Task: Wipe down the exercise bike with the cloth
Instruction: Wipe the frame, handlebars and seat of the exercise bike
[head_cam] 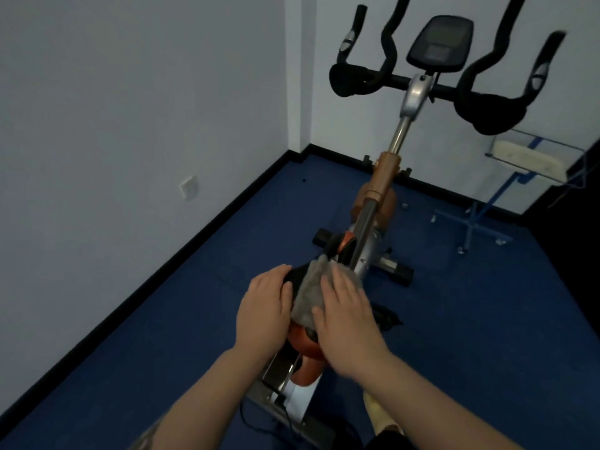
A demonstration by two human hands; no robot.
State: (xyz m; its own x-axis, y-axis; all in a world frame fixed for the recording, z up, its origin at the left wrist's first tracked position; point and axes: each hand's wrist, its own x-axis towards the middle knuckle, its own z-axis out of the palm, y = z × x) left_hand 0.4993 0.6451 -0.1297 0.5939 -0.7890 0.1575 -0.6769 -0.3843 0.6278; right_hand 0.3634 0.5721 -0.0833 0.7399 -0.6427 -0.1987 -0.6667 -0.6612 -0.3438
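- grey cloth (310,292) lies draped over the black saddle (297,277) of the exercise bike (383,186), low in the head view and close to the person, so the seat is the part being wiped at this moment.
- right hand (349,315) lies flat on the cloth, its fingers (337,284) straight and close together, pressing rather than pinching; a flat palm spreads pressure over more fabric, which suits rubbing a padded surface.
- left hand (264,303) rests on the saddle's left edge just beside the cloth, fingers lightly curved over the rim; it looks placed to steady the seat against the push of the other hand, though how firmly it grips cannot be told.
- orange-brown frame parts show under the saddle and further up the post, and the handlebars (431,86) and console (440,42) stand well apart at the far end, untouched by the cloth.
- judged from this, the job is in an early or middle stage: the seat is in hand, with post, bars and screen likely left to do.
- blue floor (162,319) carries the bike in a corner near white walls; a blue-legged stand (477,216) stands to the right of it.
- one risk: the cloth sits loose and could slide off the narrow nose.
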